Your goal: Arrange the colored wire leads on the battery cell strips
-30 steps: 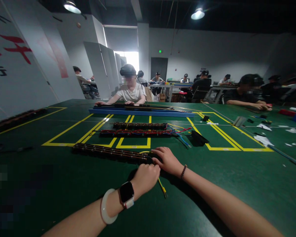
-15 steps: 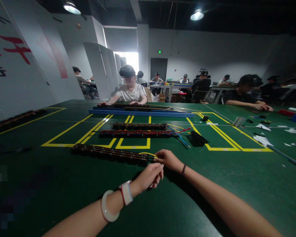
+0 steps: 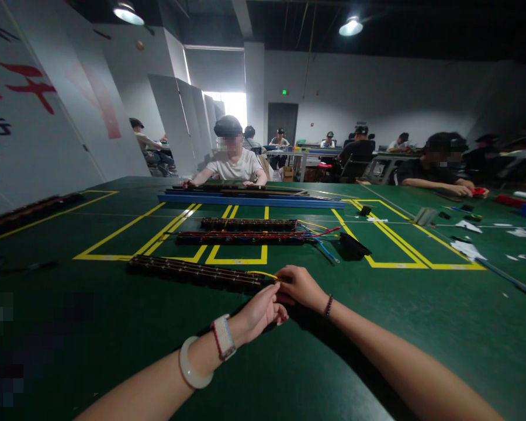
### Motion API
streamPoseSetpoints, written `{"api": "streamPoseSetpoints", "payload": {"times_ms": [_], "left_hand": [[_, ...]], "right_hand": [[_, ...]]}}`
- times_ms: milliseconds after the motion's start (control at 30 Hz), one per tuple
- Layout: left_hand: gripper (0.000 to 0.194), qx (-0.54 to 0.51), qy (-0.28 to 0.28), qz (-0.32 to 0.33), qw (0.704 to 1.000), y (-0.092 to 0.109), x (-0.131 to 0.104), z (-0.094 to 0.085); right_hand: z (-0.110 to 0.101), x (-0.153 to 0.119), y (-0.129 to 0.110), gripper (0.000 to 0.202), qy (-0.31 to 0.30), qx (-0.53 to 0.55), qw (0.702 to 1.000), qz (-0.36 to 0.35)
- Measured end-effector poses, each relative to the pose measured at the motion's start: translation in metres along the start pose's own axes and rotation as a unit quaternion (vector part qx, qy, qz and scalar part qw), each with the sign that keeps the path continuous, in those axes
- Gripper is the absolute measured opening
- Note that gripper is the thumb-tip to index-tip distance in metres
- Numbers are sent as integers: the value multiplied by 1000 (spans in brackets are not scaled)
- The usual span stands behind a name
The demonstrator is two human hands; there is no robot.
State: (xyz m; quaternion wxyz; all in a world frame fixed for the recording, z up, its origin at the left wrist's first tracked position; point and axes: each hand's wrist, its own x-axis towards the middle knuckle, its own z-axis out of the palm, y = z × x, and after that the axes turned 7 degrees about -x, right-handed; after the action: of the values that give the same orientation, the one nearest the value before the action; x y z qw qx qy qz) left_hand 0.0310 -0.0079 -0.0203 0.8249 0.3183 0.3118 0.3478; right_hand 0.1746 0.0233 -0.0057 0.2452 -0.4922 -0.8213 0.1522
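A long black strip with copper-coloured wires along it (image 3: 193,272) lies at a slant on the green table. From its right end a yellow wire (image 3: 263,274) runs into the closed fingers of my right hand (image 3: 300,286). My left hand (image 3: 263,313) is at that same end, its thumb and a finger pinched close against the right hand's fingertips. Whatever the left fingers hold is hidden. Farther back lie a similar black strip (image 3: 249,224) and another with red and blue wires (image 3: 245,237).
Yellow tape lines (image 3: 398,265) mark the green table (image 3: 355,339). A black piece (image 3: 354,247) lies right of the strips. Behind is a blue channel (image 3: 249,200), with a co-worker (image 3: 234,164) bent over it. Another person (image 3: 442,166) sits at the right, near scraps of white paper (image 3: 467,249).
My left hand has moved up and turned, its fingertips now meeting the right hand at the wire. The right hand has hardly moved. At the far right, the person now holds something red.
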Motion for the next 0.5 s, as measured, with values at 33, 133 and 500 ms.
{"api": "streamPoseSetpoints", "payload": {"times_ms": [33, 133, 500], "left_hand": [[27, -7, 8, -5, 1000, 0, 0, 0], [31, -18, 11, -7, 1000, 1, 0, 1], [36, -31, -8, 23, 999, -3, 6, -3]], "right_hand": [[-1, -2, -2, 17, 8, -35, 999, -16], [-1, -6, -8, 15, 21, -145, 988, -52], [0, -15, -12, 14, -3, -291, 940, -177]]}}
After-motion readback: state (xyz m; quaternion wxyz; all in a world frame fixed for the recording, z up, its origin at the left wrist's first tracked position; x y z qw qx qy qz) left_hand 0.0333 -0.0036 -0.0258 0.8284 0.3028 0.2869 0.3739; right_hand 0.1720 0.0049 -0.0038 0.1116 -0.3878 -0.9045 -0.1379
